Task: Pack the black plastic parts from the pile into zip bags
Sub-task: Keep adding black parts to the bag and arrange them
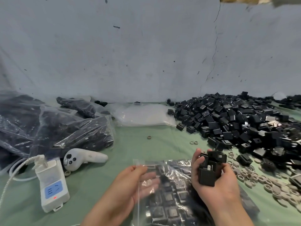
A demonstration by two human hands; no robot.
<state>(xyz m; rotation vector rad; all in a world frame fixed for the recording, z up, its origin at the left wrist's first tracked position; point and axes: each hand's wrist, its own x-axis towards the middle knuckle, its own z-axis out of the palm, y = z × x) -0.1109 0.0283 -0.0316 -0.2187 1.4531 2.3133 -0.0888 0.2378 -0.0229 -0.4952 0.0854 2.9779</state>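
1. The left hand (130, 186) holds the zip bag (172, 201) at its left edge, fingers showing through the plastic.
2. The zip bag lies part-filled on the counter (123, 144).
3. Over the bag's right edge, the right hand (216, 190) grips several black plastic parts (210, 170).
4. The pile (244, 124) lies right of the bag.

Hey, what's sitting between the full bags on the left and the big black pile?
In the head view, a flat heap of empty-looking clear bags lies between the full bags and the pile.
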